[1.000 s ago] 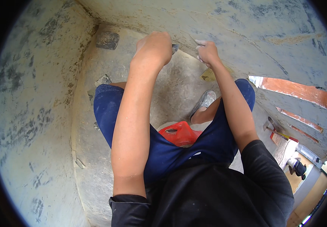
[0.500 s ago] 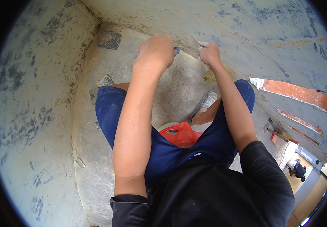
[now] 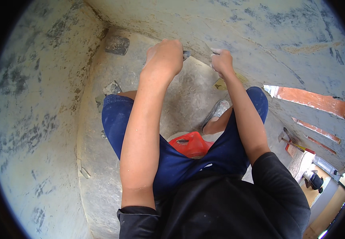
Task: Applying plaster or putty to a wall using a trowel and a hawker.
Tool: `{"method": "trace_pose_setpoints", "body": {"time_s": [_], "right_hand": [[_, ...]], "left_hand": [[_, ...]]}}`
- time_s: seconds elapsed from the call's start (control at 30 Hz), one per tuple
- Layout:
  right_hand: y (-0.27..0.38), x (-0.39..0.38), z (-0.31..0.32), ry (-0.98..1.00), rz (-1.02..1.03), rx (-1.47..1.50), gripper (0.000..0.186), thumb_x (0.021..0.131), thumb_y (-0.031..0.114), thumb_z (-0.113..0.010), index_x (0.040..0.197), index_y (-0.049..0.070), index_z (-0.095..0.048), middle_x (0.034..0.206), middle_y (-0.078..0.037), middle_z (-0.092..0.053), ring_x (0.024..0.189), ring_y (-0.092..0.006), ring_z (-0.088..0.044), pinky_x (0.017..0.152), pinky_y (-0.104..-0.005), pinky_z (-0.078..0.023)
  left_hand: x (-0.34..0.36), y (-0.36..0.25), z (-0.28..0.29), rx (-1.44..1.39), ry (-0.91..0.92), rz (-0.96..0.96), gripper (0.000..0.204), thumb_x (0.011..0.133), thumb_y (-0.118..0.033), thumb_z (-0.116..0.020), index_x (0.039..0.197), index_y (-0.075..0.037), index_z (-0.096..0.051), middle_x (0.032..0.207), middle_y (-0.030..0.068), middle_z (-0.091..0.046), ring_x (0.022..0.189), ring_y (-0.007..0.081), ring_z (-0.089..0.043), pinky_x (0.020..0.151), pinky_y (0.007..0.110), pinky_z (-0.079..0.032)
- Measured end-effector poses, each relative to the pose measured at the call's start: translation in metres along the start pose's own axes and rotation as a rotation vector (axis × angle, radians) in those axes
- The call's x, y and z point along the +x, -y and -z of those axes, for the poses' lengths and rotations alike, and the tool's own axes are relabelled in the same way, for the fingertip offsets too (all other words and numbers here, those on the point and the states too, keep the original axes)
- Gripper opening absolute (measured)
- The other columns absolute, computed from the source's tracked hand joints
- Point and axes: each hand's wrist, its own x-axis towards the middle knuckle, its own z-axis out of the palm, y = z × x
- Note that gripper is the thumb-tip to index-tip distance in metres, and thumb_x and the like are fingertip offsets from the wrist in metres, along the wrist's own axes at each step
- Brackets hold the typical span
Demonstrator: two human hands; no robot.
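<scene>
My left hand (image 3: pixel 163 59) is closed in a fist near the foot of the far wall. A small dark metal piece of a tool (image 3: pixel 187 54) sticks out at its right side; the rest is hidden by the hand. To its right, my right hand (image 3: pixel 222 63) grips a putty knife (image 3: pixel 209 49), its thin blade seen nearly edge-on close to the wall (image 3: pixel 252 51). I cannot tell whether the blade touches the wall. Pale dust coats the right thumb and fingers.
A red plastic bag (image 3: pixel 192 144) lies between my legs. A dark flat slab (image 3: pixel 117 45) is in the far left corner; broken pieces (image 3: pixel 112 87) lie by my left knee. Yellow paper (image 3: pixel 221 83) is beyond my shoe (image 3: pixel 218 111). A hammer-like tool (image 3: pixel 296 145) lies at right.
My right hand has come slightly down and nearer with the putty knife. My left hand has barely shifted and stays closed. The whole view has moved a little.
</scene>
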Motion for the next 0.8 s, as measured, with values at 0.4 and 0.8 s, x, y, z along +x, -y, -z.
{"method": "trace_pose_setpoints", "body": {"time_s": [0.4,0.8], "right_hand": [[-0.001,0.005,0.002,0.044,0.022,0.061,0.04,0.089,0.0,-0.056,0.128,-0.004,-0.063,0.067,-0.009,-0.061,0.046,-0.0149,-0.053,0.039,-0.0308,-0.038],[0.003,0.003,0.005,0.099,-0.017,0.121,0.041,0.085,-0.002,-0.054,0.125,-0.007,-0.063,0.075,-0.018,-0.069,0.049,-0.019,-0.059,0.043,-0.0337,-0.045]], "left_hand": [[0.004,-0.004,0.005,-0.061,-0.343,-0.103,0.016,0.091,-0.01,-0.059,0.097,-0.001,-0.07,0.092,0.0248,-0.069,0.09,0.0425,-0.066,0.08,0.049,-0.052],[0.004,-0.005,0.005,-0.099,-0.339,-0.023,0.021,0.091,-0.013,-0.06,0.092,0.006,-0.068,0.09,0.0286,-0.067,0.091,0.0458,-0.065,0.08,0.052,-0.052]]}}
